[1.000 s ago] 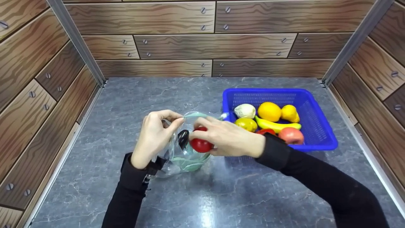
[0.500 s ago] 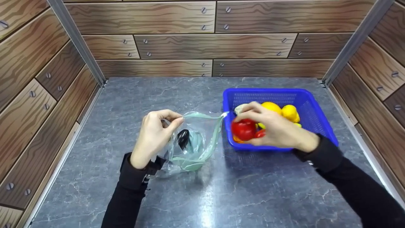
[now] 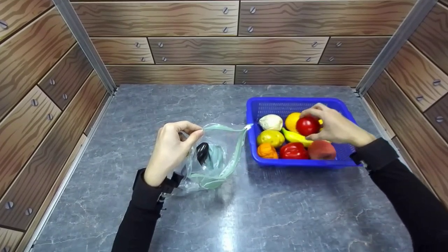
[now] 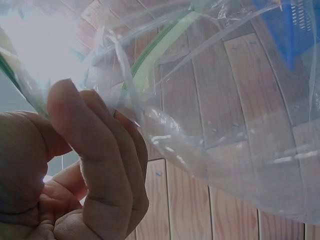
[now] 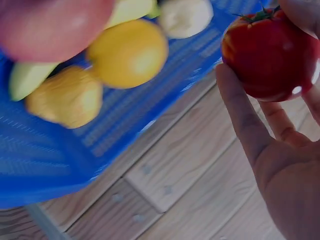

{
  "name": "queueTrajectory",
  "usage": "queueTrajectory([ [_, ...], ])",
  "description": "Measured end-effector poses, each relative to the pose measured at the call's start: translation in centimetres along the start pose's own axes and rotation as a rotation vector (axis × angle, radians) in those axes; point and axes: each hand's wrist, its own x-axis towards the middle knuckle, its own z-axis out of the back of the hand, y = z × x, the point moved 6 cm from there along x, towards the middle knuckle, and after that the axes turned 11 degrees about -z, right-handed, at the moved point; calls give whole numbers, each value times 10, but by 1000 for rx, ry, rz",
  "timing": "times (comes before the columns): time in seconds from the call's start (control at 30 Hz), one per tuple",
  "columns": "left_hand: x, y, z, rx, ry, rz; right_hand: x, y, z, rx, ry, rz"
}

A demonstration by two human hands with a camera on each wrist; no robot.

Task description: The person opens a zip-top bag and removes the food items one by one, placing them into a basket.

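My left hand [image 3: 171,147] pinches the rim of a clear zip bag [image 3: 234,161] with a pale green band round its mouth. The bag's mouth gapes. Inside it lies a glossy black oblong thing [image 3: 202,152], perhaps an eggplant. Over the blue basket [image 3: 297,99], my right hand [image 3: 339,126] holds a red tomato [image 3: 307,126] between thumb and fingers. Its green calyx shows in the right wrist view on the tomato [image 5: 272,55]. Below the tomato lie a banana [image 3: 290,135] and an orange [image 3: 292,120], both partly hidden.
Also in the basket are a whitish round item [image 3: 271,122], a yellow-green mango-like fruit [image 3: 270,138], a small wrinkled orange item [image 3: 267,151], a red bell pepper [image 3: 293,151] and a reddish apple-like fruit [image 3: 322,150]. Wood-patterned walls [image 3: 196,50] enclose the grey table [image 3: 196,220].
The right hand has carried the tomato from the bag's mouth rightward and over the basket. The left hand and the bag have stayed in place.
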Motion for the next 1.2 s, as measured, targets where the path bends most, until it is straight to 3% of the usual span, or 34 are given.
queueTrajectory([
  [0.27,0,-1,1,4,4,-11,9,-45,-16,-75,128,-145],
  [0.73,-1,0,4,-3,-3,-4,14,-75,-31,-154,212,-189],
  [1.0,-1,1,4,-8,-7,2,13,-74,-28,-168,227,-200],
  [1.2,-1,0,3,-15,2,-4,13,-54,-14,-197,164,-199],
])
